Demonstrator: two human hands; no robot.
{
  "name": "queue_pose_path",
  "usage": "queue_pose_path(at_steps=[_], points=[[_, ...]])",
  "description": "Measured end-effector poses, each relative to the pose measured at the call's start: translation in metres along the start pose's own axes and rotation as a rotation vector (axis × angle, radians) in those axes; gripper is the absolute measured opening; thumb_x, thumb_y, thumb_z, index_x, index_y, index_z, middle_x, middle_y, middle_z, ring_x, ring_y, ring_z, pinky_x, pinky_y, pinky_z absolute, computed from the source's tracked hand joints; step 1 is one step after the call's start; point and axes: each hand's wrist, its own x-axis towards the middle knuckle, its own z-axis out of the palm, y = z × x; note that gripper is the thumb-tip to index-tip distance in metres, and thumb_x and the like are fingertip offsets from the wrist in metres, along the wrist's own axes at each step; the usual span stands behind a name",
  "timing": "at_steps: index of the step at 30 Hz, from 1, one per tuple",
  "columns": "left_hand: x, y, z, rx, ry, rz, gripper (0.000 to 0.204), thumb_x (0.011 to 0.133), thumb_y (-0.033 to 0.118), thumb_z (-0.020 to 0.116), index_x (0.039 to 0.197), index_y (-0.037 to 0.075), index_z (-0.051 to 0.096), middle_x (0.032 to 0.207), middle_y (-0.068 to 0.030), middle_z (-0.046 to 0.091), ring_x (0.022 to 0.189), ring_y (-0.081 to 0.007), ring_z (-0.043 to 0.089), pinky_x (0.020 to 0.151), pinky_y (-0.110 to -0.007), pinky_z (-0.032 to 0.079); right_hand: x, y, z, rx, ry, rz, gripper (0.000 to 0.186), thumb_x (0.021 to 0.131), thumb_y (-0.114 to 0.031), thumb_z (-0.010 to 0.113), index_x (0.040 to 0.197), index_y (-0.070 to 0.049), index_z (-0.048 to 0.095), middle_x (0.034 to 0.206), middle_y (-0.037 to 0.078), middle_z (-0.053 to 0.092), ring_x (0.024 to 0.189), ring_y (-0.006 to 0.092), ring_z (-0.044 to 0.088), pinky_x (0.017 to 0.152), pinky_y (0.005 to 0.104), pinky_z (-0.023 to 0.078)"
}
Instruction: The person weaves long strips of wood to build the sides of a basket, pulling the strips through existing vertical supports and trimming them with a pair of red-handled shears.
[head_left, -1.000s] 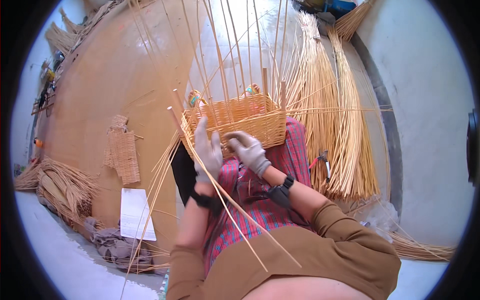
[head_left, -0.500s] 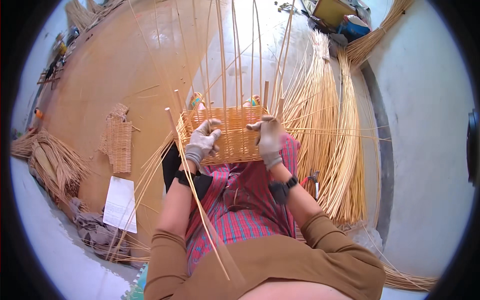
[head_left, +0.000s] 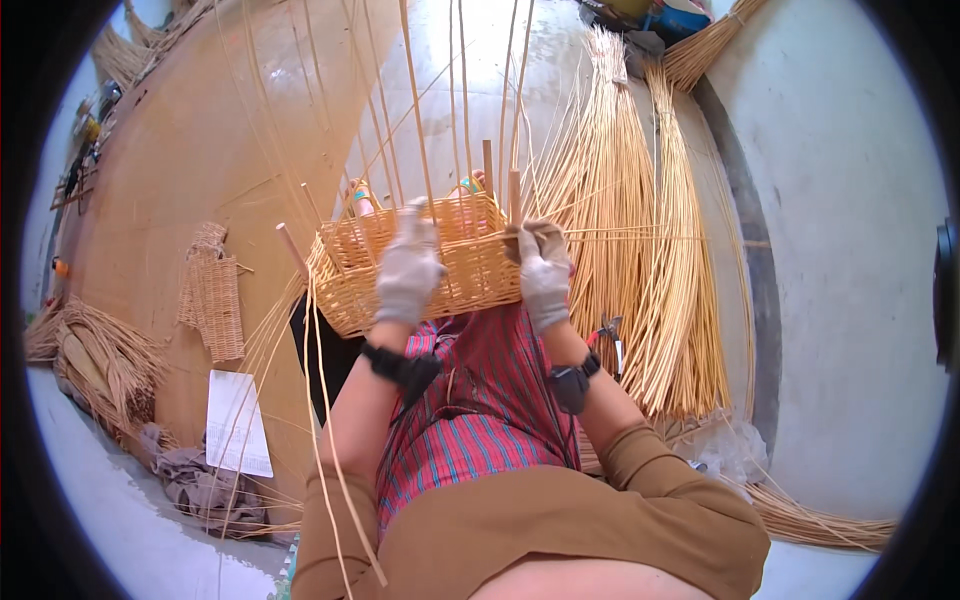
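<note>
A half-woven wicker basket [head_left: 470,275] rests on my lap, with long uncut cane stakes [head_left: 460,100] rising from its rim. My gloved left hand [head_left: 408,265] lies on the basket's near wall toward the left, fingers reaching over the rim. On the right corner my gloved right hand [head_left: 543,272] grips the wall beside a thick upright post [head_left: 515,195]. Loose canes [head_left: 325,400] trail down from the left corner past my knee. A red checked cloth [head_left: 470,420] covers my lap under the basket.
Big bundles of pale cane [head_left: 650,250] lie on the floor to my right, with red-handled cutters [head_left: 610,330] beside them. A small woven panel [head_left: 215,295], a white sheet [head_left: 238,420], grey rags [head_left: 205,490] and more cane bundles [head_left: 95,360] lie at left.
Both hands moved from working at the basket's front to holding its two sides. The basket has turned and now sits squarer on my lap.
</note>
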Motion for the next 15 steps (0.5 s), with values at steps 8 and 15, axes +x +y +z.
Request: queue_pose_path(at_steps=[8, 15], points=[[0.027, -0.024, 0.038, 0.265, -0.173, -0.224, 0.030, 0.103, 0.032, 0.064, 0.122, 0.009, 0.060, 0.085, -0.0163, 0.068, 0.079, -0.0249, 0.070, 0.074, -0.044, 0.054, 0.068, -0.061, 0.086, -0.356, -0.231, -0.360, 0.050, 0.097, 0.002, 0.063, 0.145, -0.008, 0.057, 0.130, 0.017, 0.068, 0.107, 0.0160, 0.069, 0.094, 0.0291, 0.055], [0.013, -0.016, 0.040, -0.197, -0.178, -0.472, 0.021, 0.099, 0.017, 0.070, 0.117, 0.008, 0.064, 0.086, -0.0082, 0.070, 0.074, -0.0159, 0.067, 0.070, -0.033, 0.054, -0.019, -0.025, -0.024, -0.692, -0.226, -0.142, 0.057, 0.095, -0.010, 0.070, 0.148, -0.005, 0.051, 0.137, 0.022, 0.063, 0.124, 0.0258, 0.065, 0.104, 0.0353, 0.051]])
